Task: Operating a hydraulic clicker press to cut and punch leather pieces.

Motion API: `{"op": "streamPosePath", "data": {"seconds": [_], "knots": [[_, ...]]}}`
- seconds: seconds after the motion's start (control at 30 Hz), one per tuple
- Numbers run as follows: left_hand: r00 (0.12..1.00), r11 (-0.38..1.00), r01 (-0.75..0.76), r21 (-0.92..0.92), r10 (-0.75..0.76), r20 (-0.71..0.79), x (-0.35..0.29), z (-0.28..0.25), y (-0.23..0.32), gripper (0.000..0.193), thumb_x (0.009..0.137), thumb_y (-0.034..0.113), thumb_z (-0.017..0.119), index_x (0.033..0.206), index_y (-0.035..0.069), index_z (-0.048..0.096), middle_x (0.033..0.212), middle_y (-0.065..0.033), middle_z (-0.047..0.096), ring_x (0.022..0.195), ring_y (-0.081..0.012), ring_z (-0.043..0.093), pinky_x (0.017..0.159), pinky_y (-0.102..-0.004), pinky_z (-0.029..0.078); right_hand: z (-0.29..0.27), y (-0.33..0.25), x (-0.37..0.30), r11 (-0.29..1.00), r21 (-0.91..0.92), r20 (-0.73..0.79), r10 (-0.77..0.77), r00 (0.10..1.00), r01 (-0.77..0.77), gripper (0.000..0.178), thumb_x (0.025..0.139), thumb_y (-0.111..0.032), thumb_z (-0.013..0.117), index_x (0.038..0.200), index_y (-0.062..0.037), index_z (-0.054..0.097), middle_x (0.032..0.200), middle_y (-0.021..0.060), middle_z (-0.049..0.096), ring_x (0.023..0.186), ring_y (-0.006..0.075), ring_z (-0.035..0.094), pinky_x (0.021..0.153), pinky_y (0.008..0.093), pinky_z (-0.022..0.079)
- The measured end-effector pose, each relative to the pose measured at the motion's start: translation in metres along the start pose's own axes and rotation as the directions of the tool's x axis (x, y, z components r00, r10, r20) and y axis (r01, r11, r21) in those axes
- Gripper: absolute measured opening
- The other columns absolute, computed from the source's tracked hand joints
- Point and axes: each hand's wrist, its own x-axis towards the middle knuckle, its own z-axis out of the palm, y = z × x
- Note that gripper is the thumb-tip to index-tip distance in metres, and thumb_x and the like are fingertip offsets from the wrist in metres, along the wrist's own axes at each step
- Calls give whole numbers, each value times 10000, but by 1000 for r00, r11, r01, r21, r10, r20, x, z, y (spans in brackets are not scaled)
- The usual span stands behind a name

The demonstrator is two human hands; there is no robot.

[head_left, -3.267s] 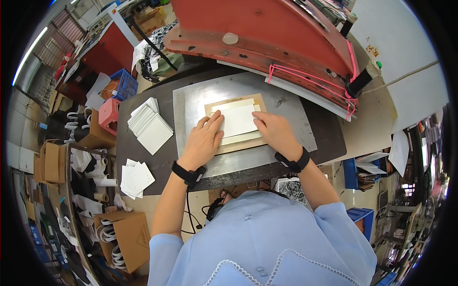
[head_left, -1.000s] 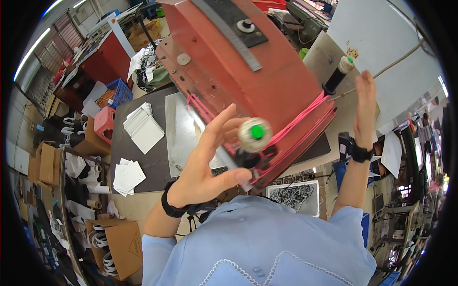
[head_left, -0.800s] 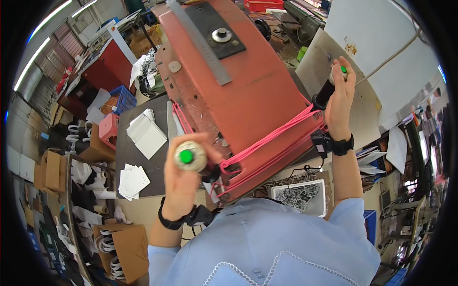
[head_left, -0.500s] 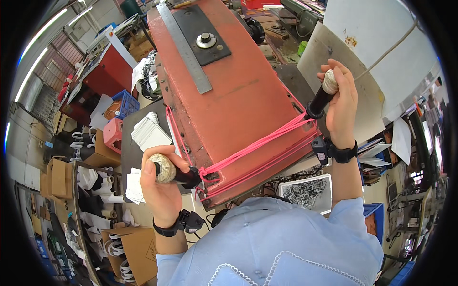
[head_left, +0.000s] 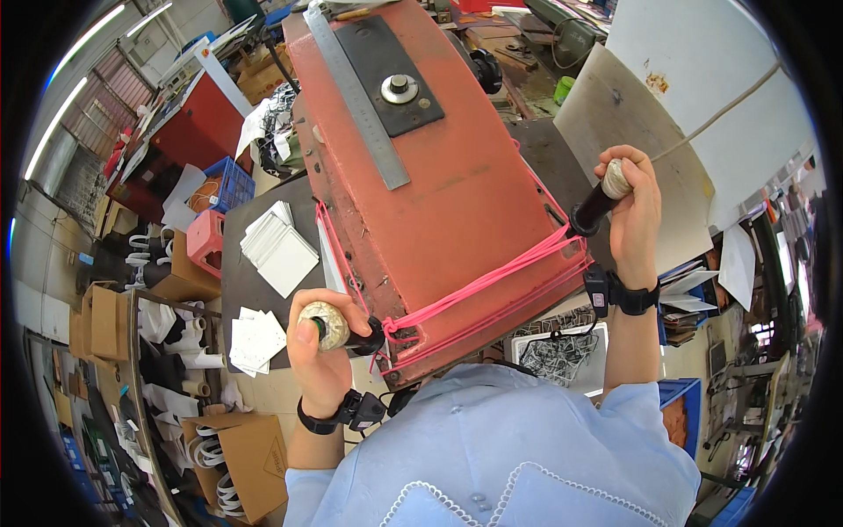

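My left hand (head_left: 327, 369) is wrapped round a black handle (head_left: 366, 337) whose rounded end is bound in pale tape. My right hand (head_left: 636, 227) grips a matching black handle (head_left: 594, 208), also tape-ended. Both handles stick out from the near corners of a large red machine head (head_left: 457, 211). Pink cords (head_left: 479, 285) stretch across its near end between the handle bases and run back along both sides. On top lie a steel ruler (head_left: 358, 101) and a black plate with a silver-rimmed knob (head_left: 399, 89). Each wrist wears a black strap with a small device.
White card pieces (head_left: 279, 250) lie stacked left of the machine head, with more cards (head_left: 257, 341) nearer me. A white tray (head_left: 597, 369) of thin dark pieces sits below its near edge. Cardboard boxes (head_left: 250, 461) stand at left, a pale panel (head_left: 637, 145) at right.
The machine head has shifted a little to the right and toward me, with both hands still on the handles. More of the card stack shows at its left.
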Motion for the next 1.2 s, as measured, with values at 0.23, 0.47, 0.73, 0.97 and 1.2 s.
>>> {"op": "streamPosePath", "data": {"seconds": [0.23,0.47,0.73,0.97,1.2], "knots": [[999,1000,-27,12,27,-22,-4,9,6,541,956,505,425,1112,-9,493,803,-111,581,770,-182,559,759,-326,440,-1,-5,9,999,-40,24,-9,1000,10,209,957,-130,486,1087,2,583,1019,79,610,943,149,584,884,279,447],[912,995,-70,-67,91,400,9,28,1,780,729,59,798,1346,2,323,1088,-145,551,1005,-209,560,926,-342,444,-34,-7,60,998,-59,84,-26,996,31,243,957,-150,494,1102,22,586,1016,67,605,949,150,578,906,277,430],[723,805,-480,350,137,677,31,76,-26,917,774,230,774,1478,1,233,1523,-192,300,1421,-367,263,1154,-467,202,-53,4,103,614,-758,-123,-466,876,219,465,992,-302,519,1317,31,516,1307,162,551,1258,255,485,1090,365,328],[845,469,-434,770,-86,528,31,-12,-88,532,852,193,686,1313,7,496,1385,-184,490,1330,-385,396,1083,-457,336,-5,-8,-22,990,-104,410,-40,911,90,564,1050,-424,296,1359,25,440,1338,161,532,1284,235,468,1094,377,326],[878,297,-456,839,-4,478,46,-20,-116,533,848,209,690,1303,2,504,1368,-174,511,1294,-383,429,1054,-448,362,-14,6,2,935,-341,78,-77,994,99,486,1008,-281,519,1366,25,401,1221,112,569,1152,167,509,1034,332,362]]}}
